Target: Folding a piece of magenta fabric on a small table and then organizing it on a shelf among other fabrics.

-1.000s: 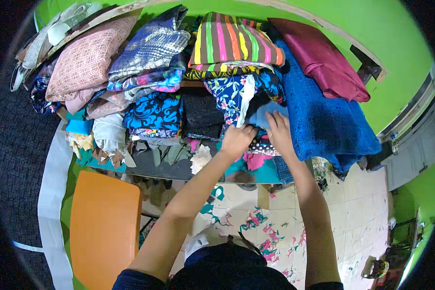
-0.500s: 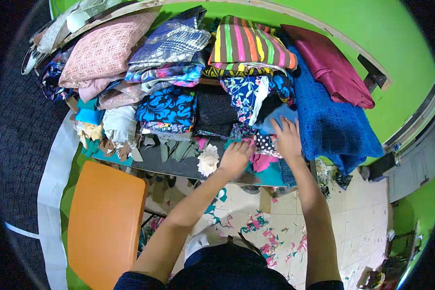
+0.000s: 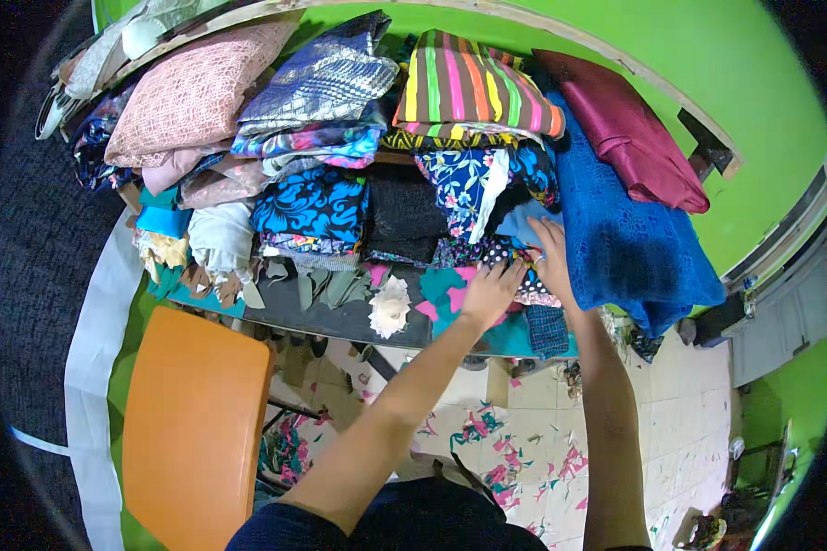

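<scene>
left hand (image 3: pixel 494 292), half-curled, on polka-dot cloth (image 3: pixel 536 294); right hand (image 3: pixel 552 251), fingers parted, at grey-blue cloth (image 3: pixel 518 220) farther off; cannot tell whether either grips

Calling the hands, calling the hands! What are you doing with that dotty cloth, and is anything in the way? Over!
Left hand at polka-dot cloth, grip unclear. Right hand by blue-grey cloth. Big blue bundle crowding the right side.

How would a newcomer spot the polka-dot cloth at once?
Start at the big blue bundle beneath the maroon one. Go left, past the right hand, to the polka-dot cloth at the left hand. White dots on black set it apart from the navy flowered cloth above.
</scene>
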`<state>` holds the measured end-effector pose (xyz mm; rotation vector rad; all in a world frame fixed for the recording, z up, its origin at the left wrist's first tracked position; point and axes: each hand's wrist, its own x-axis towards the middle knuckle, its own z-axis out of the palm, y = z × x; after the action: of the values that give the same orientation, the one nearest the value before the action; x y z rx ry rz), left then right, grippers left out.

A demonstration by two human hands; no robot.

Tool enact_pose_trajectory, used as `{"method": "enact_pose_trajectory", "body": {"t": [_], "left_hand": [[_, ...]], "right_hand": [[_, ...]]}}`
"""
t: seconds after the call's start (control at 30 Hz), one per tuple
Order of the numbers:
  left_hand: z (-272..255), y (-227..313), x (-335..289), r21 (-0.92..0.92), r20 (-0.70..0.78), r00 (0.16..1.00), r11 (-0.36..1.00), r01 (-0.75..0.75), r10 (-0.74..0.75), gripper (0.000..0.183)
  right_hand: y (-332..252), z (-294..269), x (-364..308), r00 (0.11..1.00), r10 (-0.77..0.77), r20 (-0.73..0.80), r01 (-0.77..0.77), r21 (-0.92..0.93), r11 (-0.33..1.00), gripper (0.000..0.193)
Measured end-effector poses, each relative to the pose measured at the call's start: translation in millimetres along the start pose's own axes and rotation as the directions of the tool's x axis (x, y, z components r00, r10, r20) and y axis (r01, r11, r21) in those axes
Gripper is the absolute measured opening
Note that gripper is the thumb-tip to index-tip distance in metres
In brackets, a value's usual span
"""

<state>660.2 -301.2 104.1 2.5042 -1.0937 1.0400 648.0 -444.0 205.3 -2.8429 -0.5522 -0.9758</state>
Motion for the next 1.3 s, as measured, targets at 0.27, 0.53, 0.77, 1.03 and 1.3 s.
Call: {"method": "enact_pose_trajectory", "body": {"t": [0.27, 0.53, 0.77, 1.03, 1.3], "left_hand": [[-10, -18, 29, -0.071, 0.018, 0.999, 0.996, -0.050, 0.051, 0.020], [-18, -49, 13, -0.016, -0.022, 0.984, 0.984, -0.175, 0.175, 0.015], [-30, -52, -44, -0.075, 0.117, 0.993, 0.997, -0.007, 0.016, 0.019], [-53, -59, -73, -0.104, 0.056, 0.995, 0.991, 0.086, -0.081, 0.027], [-55, -52, -83, -0.128, 0.107, 0.983, 0.979, 0.161, -0.148, 0.025]], "right_hand": [[6, -18, 3, 0.996, 0.035, 0.077, -0.031, -0.053, 0.998, 0.057], [-24, -7, -5, 0.988, 0.010, 0.156, 0.017, -0.171, 0.985, 0.055], [-39, 17, -33, 0.982, -0.012, 0.186, 0.078, -0.353, 0.933, 0.053], [-32, 63, -96, 0.925, -0.368, -0.091, 0.287, -0.466, 0.837, 0.059], [-13, 76, -73, 0.973, -0.185, 0.138, 0.225, -0.740, 0.634, 0.075]]}}
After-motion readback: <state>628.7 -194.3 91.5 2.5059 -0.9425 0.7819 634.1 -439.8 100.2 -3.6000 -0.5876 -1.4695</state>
